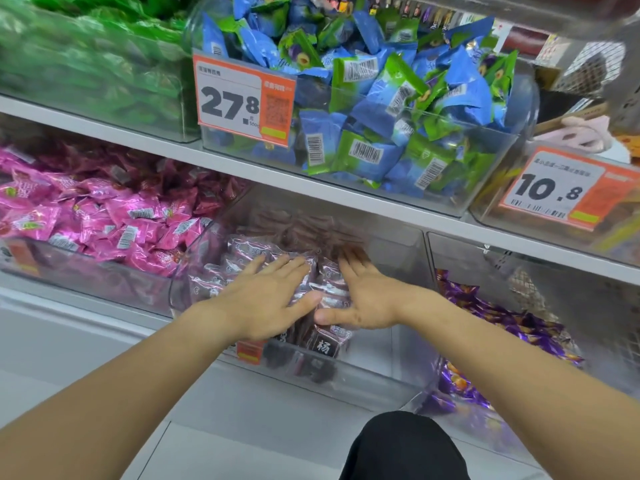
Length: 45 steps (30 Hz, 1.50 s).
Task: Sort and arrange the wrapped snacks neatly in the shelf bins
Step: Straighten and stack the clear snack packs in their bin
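Bright, even overhead store light; no hard shadows. Soft glare on clear bin walls (381,368) and on pink wrappers (104,216). Green packets (86,64) at top left corner smeared by motion blur; fingertips (349,258) of right hand also blurred. Price tag (242,98) sharp. Wide-angle bending: shelf edge (242,168) slants and curves toward frame edges.

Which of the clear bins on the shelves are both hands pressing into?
The lower middle bin, holding dark maroon snack packets. The left hand and right hand lie flat on them; it sits between the pink-packet bin and purple-packet bin.
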Available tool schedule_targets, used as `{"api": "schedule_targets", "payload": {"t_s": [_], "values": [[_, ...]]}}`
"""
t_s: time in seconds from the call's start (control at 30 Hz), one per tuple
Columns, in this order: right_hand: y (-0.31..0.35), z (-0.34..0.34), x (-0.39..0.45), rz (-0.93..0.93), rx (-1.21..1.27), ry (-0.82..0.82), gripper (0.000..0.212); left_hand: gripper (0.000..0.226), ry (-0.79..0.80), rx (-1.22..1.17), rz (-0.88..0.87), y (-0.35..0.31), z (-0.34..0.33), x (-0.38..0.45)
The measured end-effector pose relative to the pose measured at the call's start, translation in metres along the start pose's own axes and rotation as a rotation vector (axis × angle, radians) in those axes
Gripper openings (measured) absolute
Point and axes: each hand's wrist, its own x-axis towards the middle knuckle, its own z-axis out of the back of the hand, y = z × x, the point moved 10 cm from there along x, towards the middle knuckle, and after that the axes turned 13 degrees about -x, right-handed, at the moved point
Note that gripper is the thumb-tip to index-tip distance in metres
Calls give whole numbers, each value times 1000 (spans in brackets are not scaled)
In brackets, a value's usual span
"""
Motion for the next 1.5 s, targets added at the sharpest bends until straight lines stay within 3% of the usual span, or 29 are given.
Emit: {"api": "schedule_targets", "payload": {"t_s": [0.23, 0.33, 0.5, 0.7, 0.77, 0.9, 1.0, 1.07, 1.33, 1.5], "values": [[-2, -3, -3, -47, -91, 2, 128, 106, -102, 75, 69, 3, 12, 3], [3, -2, 0, -37, -102, -4, 131, 104, -46, 120, 74, 5, 9, 14], [-5, 21, 7, -12, -55, -168, 150, 109, 17, 45, 73, 11, 3, 19], [0, 12, 17, -28, 60, -71, 140, 119, 62, -1, 56, 10, 2, 22], [1, 23, 11, -1, 104, -60, 130, 113, 35, -24, 57, 9, 5, 22], [18, 62, -10, 159, 253, -116, 86, 102, -89, -7, 77, 8, 19, 4], [10, 87, 4, 109, 394, -302, 47, 103, -139, 72, 146, 16, 35, -18], [10, 88, 24, 48, 345, -361, 31, 108, -118, 109, 179, 24, 39, -32], [40, 88, 74, 78, 52, -331, 20, 106, -67, 166, 178, 34, 33, -53], [39, 89, 77, 83, 39, -281, 17, 102, -82, 141, 139, 33, 35, -47]]}}
